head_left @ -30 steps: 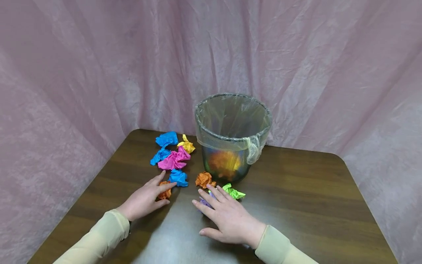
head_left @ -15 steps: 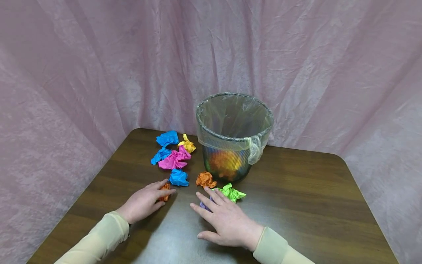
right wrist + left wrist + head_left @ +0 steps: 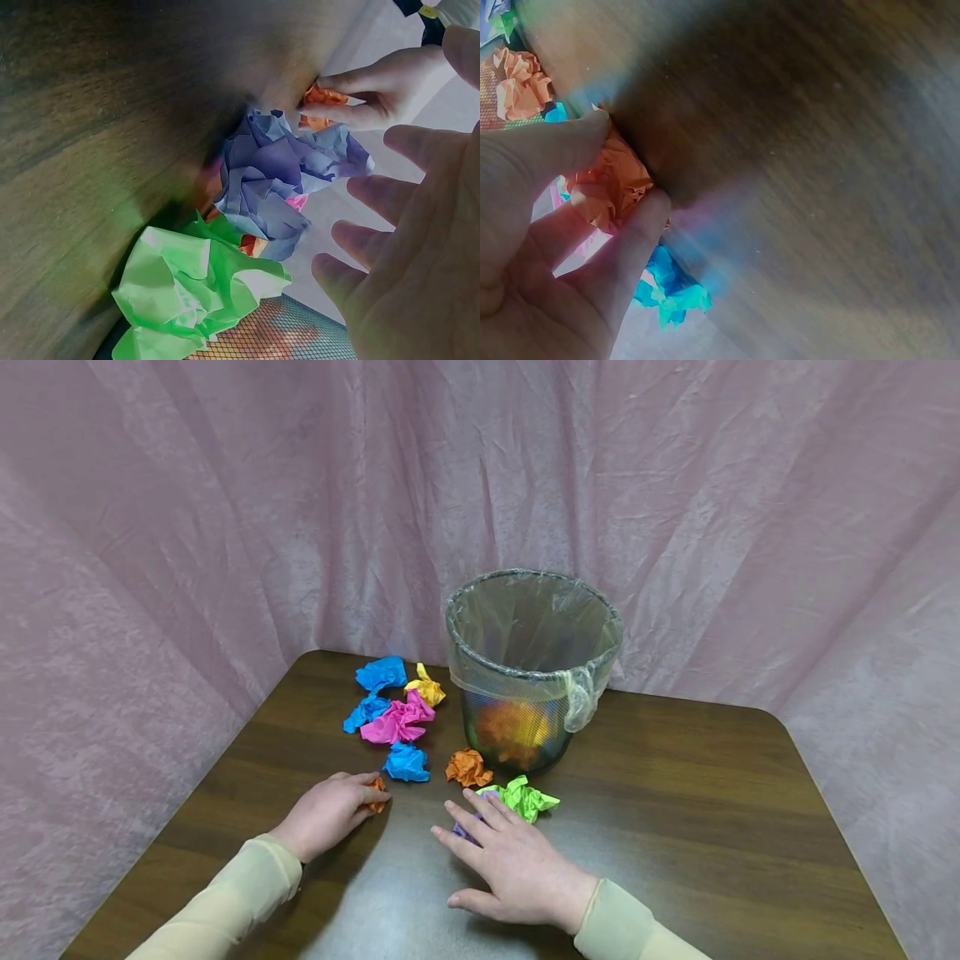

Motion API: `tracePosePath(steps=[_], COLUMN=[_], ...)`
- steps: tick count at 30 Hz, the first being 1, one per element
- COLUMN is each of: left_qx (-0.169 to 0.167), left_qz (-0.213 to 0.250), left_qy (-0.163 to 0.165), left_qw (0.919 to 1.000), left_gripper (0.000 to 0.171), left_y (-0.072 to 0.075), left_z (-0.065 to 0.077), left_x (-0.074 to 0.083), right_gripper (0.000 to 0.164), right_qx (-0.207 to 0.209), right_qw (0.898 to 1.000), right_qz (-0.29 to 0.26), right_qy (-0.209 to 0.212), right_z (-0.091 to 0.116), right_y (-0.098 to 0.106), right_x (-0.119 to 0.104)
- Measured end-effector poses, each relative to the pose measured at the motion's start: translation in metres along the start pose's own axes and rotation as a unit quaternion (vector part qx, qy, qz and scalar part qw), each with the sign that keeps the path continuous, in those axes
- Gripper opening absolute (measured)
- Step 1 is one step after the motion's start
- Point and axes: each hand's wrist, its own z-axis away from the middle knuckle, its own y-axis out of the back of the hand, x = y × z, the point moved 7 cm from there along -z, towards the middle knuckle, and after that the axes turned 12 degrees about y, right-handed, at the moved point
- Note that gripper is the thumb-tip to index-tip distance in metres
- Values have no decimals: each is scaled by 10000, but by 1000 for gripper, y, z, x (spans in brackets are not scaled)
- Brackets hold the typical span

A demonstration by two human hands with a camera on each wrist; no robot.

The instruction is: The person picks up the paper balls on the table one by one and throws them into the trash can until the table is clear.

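Note:
Between thumb and fingers my left hand [image 3: 325, 817] pinches a crumpled orange paper ball [image 3: 611, 180] at the left of the table. My right hand [image 3: 517, 868] is spread over a crumpled purple paper [image 3: 274, 180], mostly hidden under it in the head view. In the right wrist view its fingers stay straight, apart from the paper. A crumpled green paper [image 3: 527, 799] lies just beyond the right fingertips. Another orange paper ball [image 3: 469, 767] sits by the foot of a mesh wastebasket [image 3: 534, 672] with a clear liner. Colourful paper shows through the basket's mesh.
Left of the basket lie a pink crumpled paper [image 3: 398, 718], a yellow one [image 3: 425, 686] and several blue ones, the nearest blue paper [image 3: 407, 762] close to my left fingers. The brown wooden table [image 3: 690, 793] ends at a pink curtain [image 3: 360, 510].
My left thumb and fingers have closed in on the orange paper ball and now pinch it. The right hand stays spread, hardly shifted.

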Motion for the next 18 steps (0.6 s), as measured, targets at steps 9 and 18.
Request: tracePosePath(steps=[9,18], left_qx=[319,368], left_qz=[72,346], left_qy=[-198,-339], left_qw=[9993,9981], left_gripper=[20,12], left_y=[0,5], left_z=[2,4], left_x=[4,0], right_gripper=[78,77], right_qx=[89,184], right_qw=[9999,9997], right_qz=[47,69], right_qy=[30,131], right_z=[-2,-5], right_y=[2,9], right_x=[-4,-6])
